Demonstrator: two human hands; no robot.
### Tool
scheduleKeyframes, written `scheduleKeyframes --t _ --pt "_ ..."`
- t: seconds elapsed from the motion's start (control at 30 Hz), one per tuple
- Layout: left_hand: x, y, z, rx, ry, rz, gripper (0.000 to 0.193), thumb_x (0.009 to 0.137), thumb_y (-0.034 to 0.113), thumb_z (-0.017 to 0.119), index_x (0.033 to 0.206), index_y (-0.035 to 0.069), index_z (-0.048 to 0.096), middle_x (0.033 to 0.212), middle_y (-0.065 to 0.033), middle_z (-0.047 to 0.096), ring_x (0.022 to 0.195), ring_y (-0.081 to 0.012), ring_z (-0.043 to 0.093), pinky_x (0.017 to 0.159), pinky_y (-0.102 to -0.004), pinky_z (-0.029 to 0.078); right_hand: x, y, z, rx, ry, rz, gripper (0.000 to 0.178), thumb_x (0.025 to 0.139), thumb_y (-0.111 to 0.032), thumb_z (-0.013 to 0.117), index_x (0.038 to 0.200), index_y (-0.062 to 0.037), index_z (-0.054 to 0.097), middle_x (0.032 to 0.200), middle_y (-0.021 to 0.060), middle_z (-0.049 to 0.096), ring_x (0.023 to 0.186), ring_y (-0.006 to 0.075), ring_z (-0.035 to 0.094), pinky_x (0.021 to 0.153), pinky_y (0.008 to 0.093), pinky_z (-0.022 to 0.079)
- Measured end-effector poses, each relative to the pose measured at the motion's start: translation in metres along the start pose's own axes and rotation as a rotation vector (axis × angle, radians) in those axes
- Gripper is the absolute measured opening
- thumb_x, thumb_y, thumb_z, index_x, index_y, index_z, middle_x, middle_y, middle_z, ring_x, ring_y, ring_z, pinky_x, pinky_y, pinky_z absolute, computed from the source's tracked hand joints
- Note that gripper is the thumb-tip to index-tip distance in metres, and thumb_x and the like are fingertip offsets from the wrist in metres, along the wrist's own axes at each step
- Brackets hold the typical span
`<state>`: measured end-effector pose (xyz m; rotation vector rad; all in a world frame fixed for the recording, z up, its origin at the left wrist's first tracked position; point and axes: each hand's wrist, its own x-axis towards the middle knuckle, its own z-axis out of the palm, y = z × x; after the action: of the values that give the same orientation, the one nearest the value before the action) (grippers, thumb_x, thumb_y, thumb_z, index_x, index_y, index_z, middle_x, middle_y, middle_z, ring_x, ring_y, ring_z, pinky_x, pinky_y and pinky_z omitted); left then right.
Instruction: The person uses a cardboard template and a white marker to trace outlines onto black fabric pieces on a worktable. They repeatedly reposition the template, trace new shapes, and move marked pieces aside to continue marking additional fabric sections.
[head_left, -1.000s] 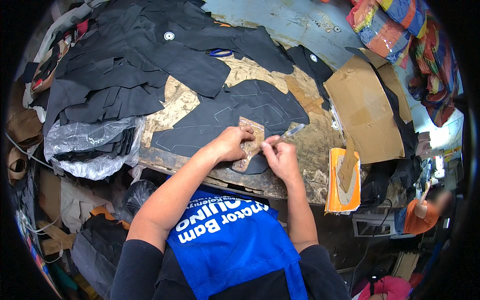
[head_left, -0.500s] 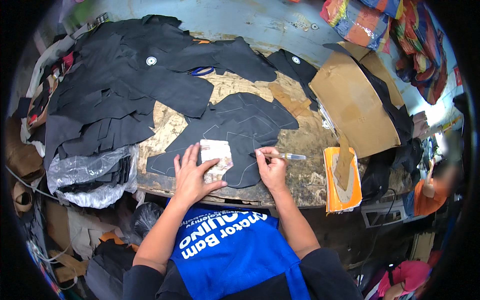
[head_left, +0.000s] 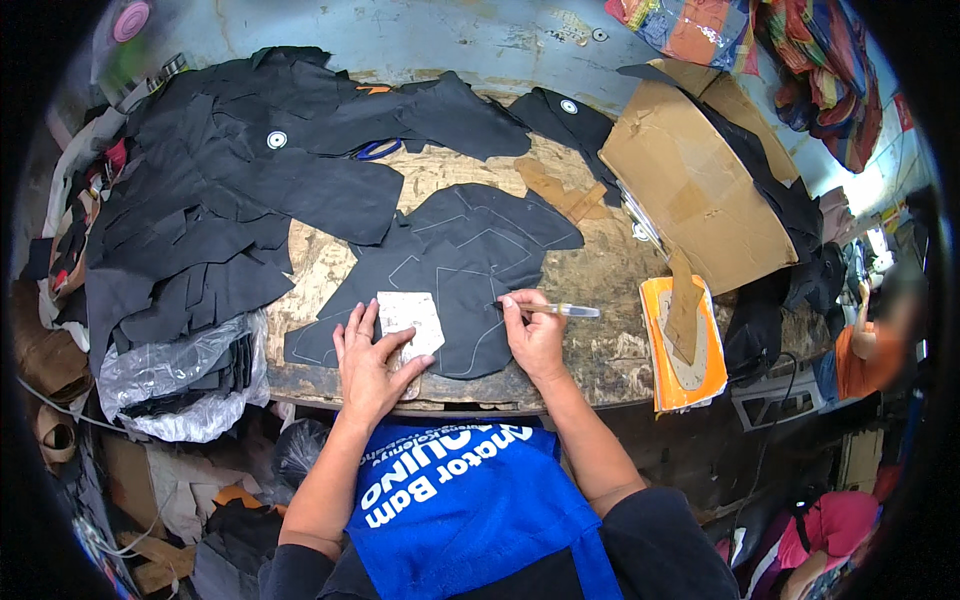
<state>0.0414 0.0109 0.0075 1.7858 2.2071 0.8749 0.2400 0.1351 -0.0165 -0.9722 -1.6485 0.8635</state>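
Note:
A sheet of black material (head_left: 470, 260) lies on the worn wooden worktable (head_left: 590, 345), marked with pale traced outlines. My left hand (head_left: 368, 362) presses a pale cardboard template (head_left: 410, 318) flat on the sheet's near left part, fingers spread. My right hand (head_left: 533, 335) grips a clear-barrelled pen (head_left: 555, 310), its tip touching the black sheet to the right of the template. A blue apron (head_left: 460, 510) covers my front below the table edge.
Stacks of black cut pieces (head_left: 220, 190) fill the table's left and back. A clear plastic bag (head_left: 170, 375) of pieces hangs at the front left. A folded cardboard sheet (head_left: 690, 190) and an orange pad (head_left: 690, 345) with templates lie right. Another person (head_left: 870, 340) sits far right.
The template has moved left along the black sheet with my left hand, which now lies flat on it. My right hand, still with the pen, has separated from the left and moved right.

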Motion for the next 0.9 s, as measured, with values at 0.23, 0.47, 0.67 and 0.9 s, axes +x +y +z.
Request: scheduleKeyframes --t 0.23,0.47,0.67,0.9 --pt "0.006 0.005 -0.013 -0.096 0.064 -0.138 0.059 0.06 0.018 0.082 0.112 0.004 0.06 0.103 -0.0129 0.061 0.1 -0.0297 0.054 0.091 -0.0418 0.039 0.005 -0.005 -0.002 -0.175 0.185 -0.07 0.011 0.085 -0.009 0.065 0.091 -0.0005 0.063 0.089 0.013 0.066 0.081 0.0223 0.064 0.074 0.0311 0.05" --pt "0.012 -0.008 -0.034 -0.521 -0.036 -0.407 0.045 0.064 0.0 0.074 0.107 -0.003 0.06 0.066 -0.0003 0.053 0.061 -0.0095 0.05 0.058 -0.025 0.042 0.0 -0.023 -0.006 -0.637 0.015 -0.125 0.033 0.067 -0.023 0.078 0.091 -0.0059 0.065 0.09 0.0089 0.065 0.1 0.0279 0.055 0.089 0.0412 0.039" --pt "-0.005 -0.033 -0.056 -0.545 0.492 -0.064 0.026 0.064 -0.017 0.047 0.08 0.003 0.042 0.106 -0.0134 0.054 0.102 -0.0229 0.054 0.09 -0.0304 0.042 0.001 -0.028 -0.008 -0.201 0.031 -0.138 0.017 0.071 0.002 0.066 0.082 -0.0051 0.056 0.078 0.0087 0.058 0.065 0.0212 0.055 0.062 0.0294 0.044" --pt "-0.013 -0.059 -0.051 -0.212 0.305 -0.029 0.024 0.065 -0.011 0.055 0.083 0.002 0.047 0.124 -0.0229 0.05 0.113 -0.0393 0.05 0.097 -0.0424 0.039 0.018 -0.033 -0.114 -0.26 0.047 0.116 0.023 0.071 0.007 0.062 0.089 -0.0045 0.054 0.073 -0.0005 0.049 0.068 0.0084 0.045 0.061 0.0237 0.04"
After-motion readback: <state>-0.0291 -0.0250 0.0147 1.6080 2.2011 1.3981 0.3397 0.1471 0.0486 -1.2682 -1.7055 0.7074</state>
